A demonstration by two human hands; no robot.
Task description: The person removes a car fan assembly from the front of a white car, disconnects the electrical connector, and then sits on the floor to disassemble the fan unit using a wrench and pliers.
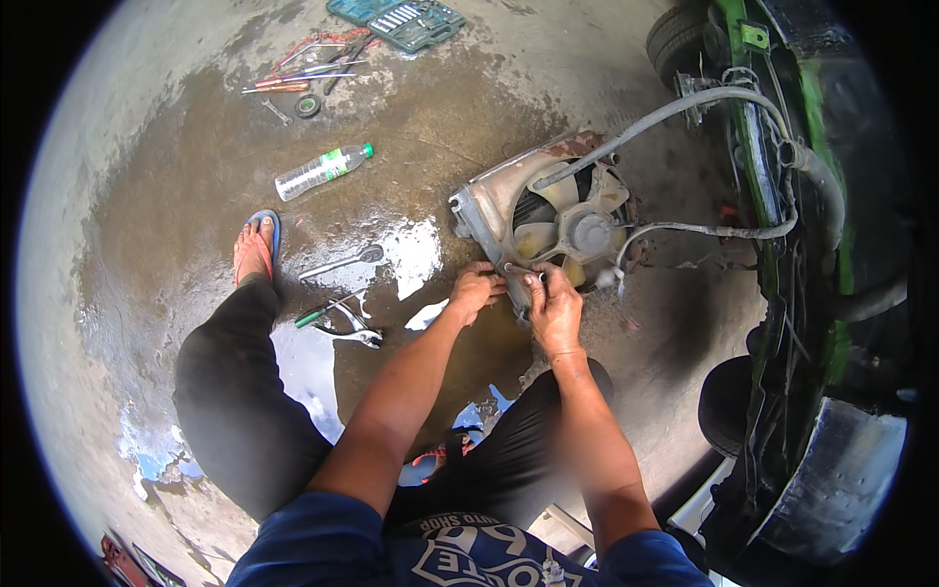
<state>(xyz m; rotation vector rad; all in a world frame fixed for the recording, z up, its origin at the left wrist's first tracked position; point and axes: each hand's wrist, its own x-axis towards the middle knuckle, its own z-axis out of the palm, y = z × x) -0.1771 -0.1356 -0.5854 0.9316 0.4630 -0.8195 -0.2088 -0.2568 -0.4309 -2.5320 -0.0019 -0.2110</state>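
A dirty radiator (473, 211) with a pale-bladed cooling fan (589, 231) in its shroud lies on the wet concrete, slightly right of centre. At the radiator's near corner, my left hand (475, 292) has its fingers curled against the edge; whether they hold anything is hidden. My right hand (556, 311) is pinched beside it at the shroud's near edge, on something too small to name. A grey hose (675, 106) arches from the radiator to the vehicle, and a thinner hose (706, 231) runs below it.
To the left lie a ratchet wrench (342, 261), pliers (354, 333), a green-handled screwdriver (319, 313) and a plastic bottle (323, 172). Farther off are several hand tools, a tape roll (308, 106) and a socket set case (416, 23). A green vehicle frame (758, 186) stands at right.
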